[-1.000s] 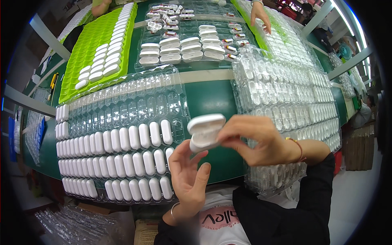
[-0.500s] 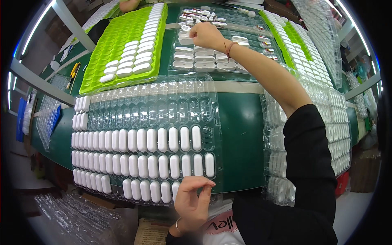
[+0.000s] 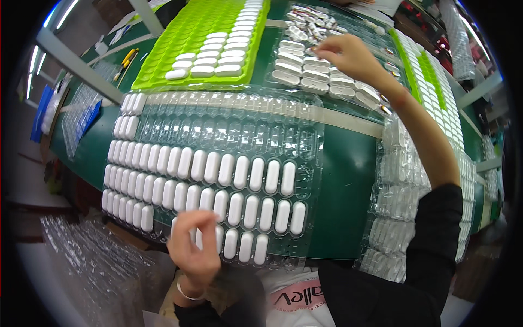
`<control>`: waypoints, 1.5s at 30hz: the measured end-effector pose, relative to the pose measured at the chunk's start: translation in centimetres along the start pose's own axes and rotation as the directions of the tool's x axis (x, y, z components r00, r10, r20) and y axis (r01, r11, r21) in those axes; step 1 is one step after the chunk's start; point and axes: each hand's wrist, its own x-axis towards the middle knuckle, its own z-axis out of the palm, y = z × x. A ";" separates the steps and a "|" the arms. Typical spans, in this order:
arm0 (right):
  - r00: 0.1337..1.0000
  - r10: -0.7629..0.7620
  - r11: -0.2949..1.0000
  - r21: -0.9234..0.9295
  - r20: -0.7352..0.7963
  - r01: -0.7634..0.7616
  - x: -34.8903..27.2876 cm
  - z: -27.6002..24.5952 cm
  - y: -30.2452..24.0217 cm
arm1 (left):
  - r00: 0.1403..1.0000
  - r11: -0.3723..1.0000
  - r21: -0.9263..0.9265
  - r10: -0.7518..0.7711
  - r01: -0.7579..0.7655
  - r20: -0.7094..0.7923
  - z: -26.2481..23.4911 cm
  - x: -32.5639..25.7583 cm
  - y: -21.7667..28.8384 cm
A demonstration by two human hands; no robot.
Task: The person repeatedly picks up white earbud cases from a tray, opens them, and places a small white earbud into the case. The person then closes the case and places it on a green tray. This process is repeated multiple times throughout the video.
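Right fingertips close over the open white cases, left hand above the shut ones

The right hand (image 3: 348, 54) reaches across to the far clear tray (image 3: 357, 31), its fingers bent and drawn narrow toward the thumb. The open white cases (image 3: 315, 84) stand in rows just below and beside these fingertips, their lids raised. A heap of small parts (image 3: 311, 22) lies beyond the hand, at the far side of that tray. Whether the fingertips grip a small part or touch a case, I cannot tell.

The left hand (image 3: 192, 260) is over the near clear tray (image 3: 229, 131), finger and thumb curled into a ring with a gap in its middle. The closed white cases (image 3: 185, 163) lie under and around it, some partly hidden by the hand. I cannot tell whether its fingertips meet, hold anything or touch the case behind them.

A bright green tray (image 3: 174, 46) holding more white cases lies beyond the near tray, and stacked clear trays (image 3: 400, 196) stand to the right on the green table (image 3: 343, 180)
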 end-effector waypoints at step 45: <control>0.673 0.726 0.663 0.406 -0.141 -0.630 -35.4 -13.6 -17.9 | 0.988 0.948 -0.310 0.112 -0.074 0.105 10.3 -5.5 7.9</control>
